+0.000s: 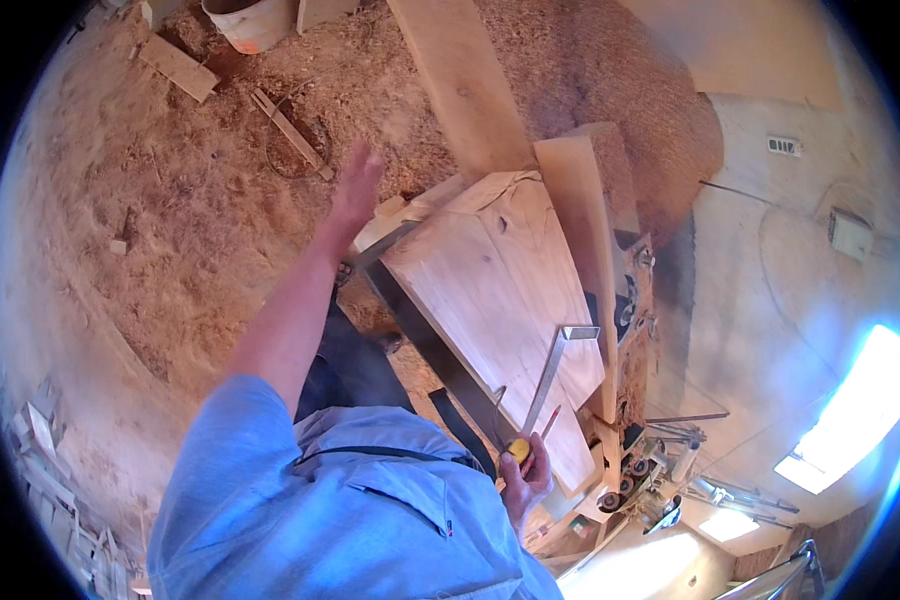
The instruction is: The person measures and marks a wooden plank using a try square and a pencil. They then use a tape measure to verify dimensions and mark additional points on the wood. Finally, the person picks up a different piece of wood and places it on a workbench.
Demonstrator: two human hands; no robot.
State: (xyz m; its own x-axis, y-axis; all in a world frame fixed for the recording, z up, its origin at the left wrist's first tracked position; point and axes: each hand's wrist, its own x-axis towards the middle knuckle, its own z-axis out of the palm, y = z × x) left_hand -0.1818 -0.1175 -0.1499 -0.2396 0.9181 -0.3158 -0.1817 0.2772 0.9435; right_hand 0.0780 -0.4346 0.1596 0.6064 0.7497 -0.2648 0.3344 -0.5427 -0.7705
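Our blue shirt [370, 510] fills the space nearest the camera. Our right hand [533, 487] grasps a yellow tape measure [519, 449] just above the near end of a pale wooden panel [490, 265]; a thin reddish stick [551, 423] pokes up by the fingers. A metal square [544, 385] slants over the panel, its lower end meeting that hand; we cannot tell whether our fingers grip it too. Our left hand [357, 190] reaches out beyond the panel's left side, fingers extended, holding nothing, slightly blurred. Beyond, on the sawdust-covered floor [200, 290], sits a pale bucket [253, 37], cut by the upper edge, so we cannot tell its contents.
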